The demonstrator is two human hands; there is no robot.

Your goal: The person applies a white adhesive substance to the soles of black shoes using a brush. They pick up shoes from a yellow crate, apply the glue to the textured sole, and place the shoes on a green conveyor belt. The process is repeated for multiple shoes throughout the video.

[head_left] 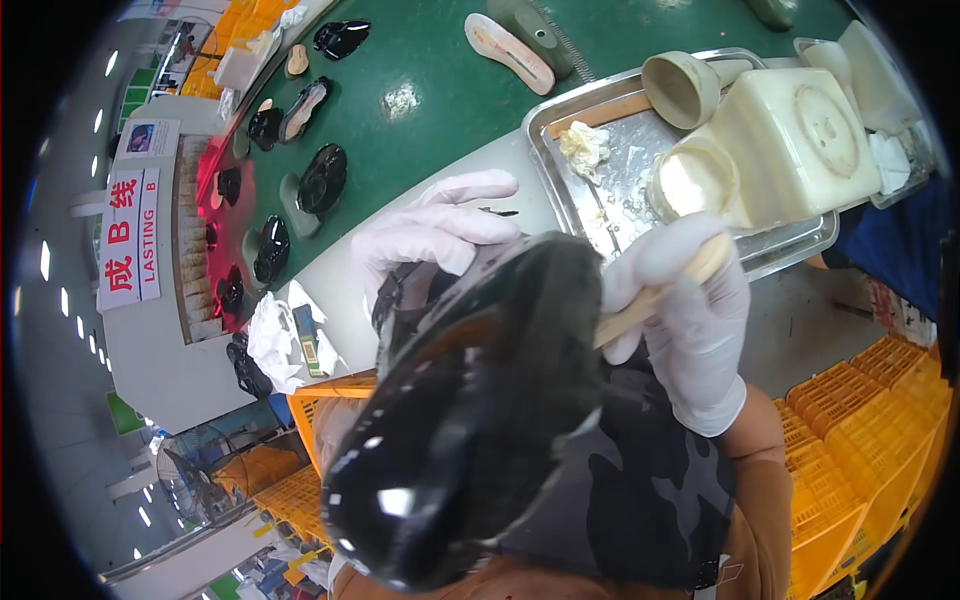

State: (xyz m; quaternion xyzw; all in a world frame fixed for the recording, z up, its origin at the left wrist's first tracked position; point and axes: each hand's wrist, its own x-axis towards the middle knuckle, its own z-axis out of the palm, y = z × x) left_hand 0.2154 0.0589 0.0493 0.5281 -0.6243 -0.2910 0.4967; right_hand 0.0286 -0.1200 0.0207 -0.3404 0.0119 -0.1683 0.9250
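A glossy black shoe (450,420) fills the middle of the view, held up close and tilted. My left hand (435,230), in a white glove, grips it from the far side; part of that hand is hidden behind the shoe. In my gloved right hand (690,320) is a flat wooden handle (632,318), closed between thumb and fingers. Its far end meets the shoe's edge and cannot be made out. Just beyond the right hand stands a round cup (735,178) of white liquid on a metal tray (790,255).
On the tray are a crumpled wad (584,148), a tipped cup (680,92) and a cream plastic jug (800,150). A green conveyor (420,60) carries shoes and a pale insole (508,52). White paper (272,340) lies left; orange crates (850,430) stand right.
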